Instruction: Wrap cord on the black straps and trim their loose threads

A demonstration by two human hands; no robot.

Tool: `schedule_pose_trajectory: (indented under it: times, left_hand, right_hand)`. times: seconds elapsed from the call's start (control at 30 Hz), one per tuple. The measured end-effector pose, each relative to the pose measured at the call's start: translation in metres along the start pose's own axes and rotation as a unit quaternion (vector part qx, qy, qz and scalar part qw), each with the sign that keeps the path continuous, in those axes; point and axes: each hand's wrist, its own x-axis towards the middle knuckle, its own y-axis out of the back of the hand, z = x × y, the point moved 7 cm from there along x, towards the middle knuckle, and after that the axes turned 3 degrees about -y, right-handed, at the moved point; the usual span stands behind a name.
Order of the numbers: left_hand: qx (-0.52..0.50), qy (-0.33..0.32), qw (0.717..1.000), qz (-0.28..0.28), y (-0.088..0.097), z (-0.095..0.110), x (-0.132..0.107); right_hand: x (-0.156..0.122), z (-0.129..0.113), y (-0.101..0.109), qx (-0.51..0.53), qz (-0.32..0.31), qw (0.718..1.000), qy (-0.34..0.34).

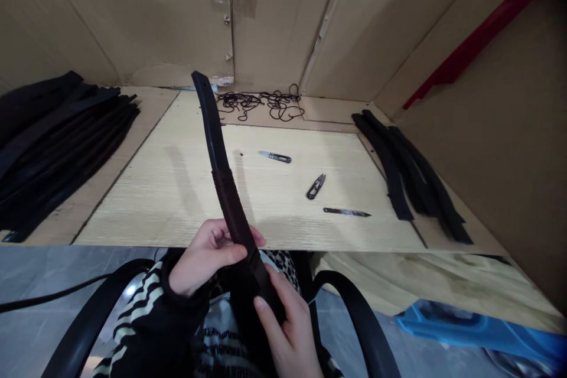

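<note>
A long, curved black strip (212, 130) with a brown-black cord-wrapped section is held up in front of me, its far end tilted away over the table. My left hand (212, 254) grips it around the wrapped middle, thumb on top. Lower down, my right hand (287, 325) is closed around the near end, which disappears in dark shadow against my clothes. On the table beyond lie two thread snips (277, 157) (316, 186) and a thin pointed blade (346, 212).
A pile of similar black strips (66, 142) lies at the left, and several more (411, 171) at the right. Loose dark cord (261, 103) is tangled along the back edge. Cardboard walls (274, 18) enclose the table (177, 189). Chair arms (354, 319) flank me; a blue plastic object (478, 331) sits below right.
</note>
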Motion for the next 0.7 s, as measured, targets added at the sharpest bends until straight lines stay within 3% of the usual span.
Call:
schedule_pose_trajectory:
  times: [0.3, 0.53, 0.7]
  left_hand:
    - [0.085, 0.024, 0.995, -0.038, -0.005, 0.002, 0.002]
    - [0.050, 0.008, 0.997, -0.051, -0.003, -0.004, -0.001]
    - [0.018, -0.012, 1.000, -0.018, 0.006, -0.001, -0.001]
  right_hand:
    - [0.000, 0.003, 0.000, 0.012, 0.001, 1.000, -0.013]
    - [0.002, -0.003, 0.002, 0.003, 0.009, 1.000, 0.007]
    - [0.001, -0.004, 0.004, -0.001, 0.011, 1.000, 0.018]
